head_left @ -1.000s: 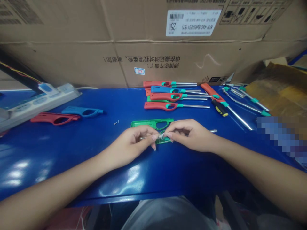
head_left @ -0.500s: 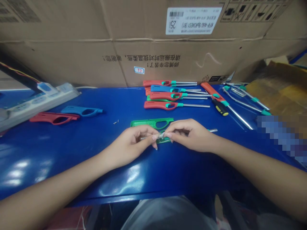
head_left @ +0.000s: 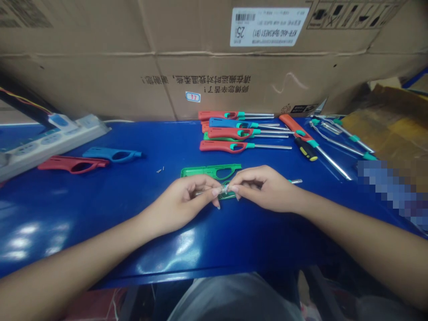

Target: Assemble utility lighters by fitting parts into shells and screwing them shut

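Note:
My left hand (head_left: 197,194) pinches a small clear-and-whitish lighter part (head_left: 223,189) between thumb and fingers. The fingertips of my right hand (head_left: 259,187) close on the other end of it; the fingers hide most of its shape. Directly beneath, a green lighter shell half (head_left: 230,195) shows only in part, and a metal tube tip (head_left: 296,181) pokes out past my right hand. Just behind the hands lies another green shell half (head_left: 200,171), open side up.
Several assembled lighters (head_left: 220,146) lie in a pile at the back. A screwdriver (head_left: 306,150) rests by an orange lighter (head_left: 294,125). Red (head_left: 72,164) and blue (head_left: 112,154) shells lie left, near a power strip (head_left: 50,145) and tiny screws (head_left: 160,170). A cardboard box (head_left: 110,84) stands behind.
The view shifts very slightly. Both hands keep the same pinch at the same spot, and nothing on the table has visibly moved.

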Motion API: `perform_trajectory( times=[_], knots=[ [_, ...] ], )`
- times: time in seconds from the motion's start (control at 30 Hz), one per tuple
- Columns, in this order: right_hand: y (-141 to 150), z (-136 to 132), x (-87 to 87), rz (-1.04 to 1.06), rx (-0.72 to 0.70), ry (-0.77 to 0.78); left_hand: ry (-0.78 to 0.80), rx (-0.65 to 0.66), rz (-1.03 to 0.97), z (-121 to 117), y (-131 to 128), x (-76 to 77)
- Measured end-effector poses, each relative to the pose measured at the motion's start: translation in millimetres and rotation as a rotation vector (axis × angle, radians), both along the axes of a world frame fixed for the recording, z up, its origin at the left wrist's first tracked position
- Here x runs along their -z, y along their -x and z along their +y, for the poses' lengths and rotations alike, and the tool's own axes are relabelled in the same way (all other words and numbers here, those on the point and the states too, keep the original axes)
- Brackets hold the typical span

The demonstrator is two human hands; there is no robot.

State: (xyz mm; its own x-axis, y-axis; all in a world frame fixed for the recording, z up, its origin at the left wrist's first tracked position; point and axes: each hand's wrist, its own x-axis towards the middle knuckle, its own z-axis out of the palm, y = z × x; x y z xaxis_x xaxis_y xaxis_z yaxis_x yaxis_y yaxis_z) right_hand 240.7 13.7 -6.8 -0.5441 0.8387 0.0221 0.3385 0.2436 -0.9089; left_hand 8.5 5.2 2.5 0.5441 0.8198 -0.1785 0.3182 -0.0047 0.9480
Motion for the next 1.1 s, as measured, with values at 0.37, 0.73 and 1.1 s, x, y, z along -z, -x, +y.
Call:
perform_trajectory(
  times=[0.37, 0.73, 1.1],
  knots=[
    [-0.8, 0.3, 0.9, 0.021, 0.010, 0.054, -0.023, 0.004, -0.040, 0.2, -0.8, 3.5],
    [-2.2, 5.0, -2.6, 0.152, 0.070, 0.171, 0.043, 0.008, 0.030, 0.9, 1.3, -3.2],
    [1.0, 2.1, 3.7, 0.144, 0.126, 0.147, -0.028, -0.025, 0.084, -3.7, -2.7, -2.6]
  ],
)
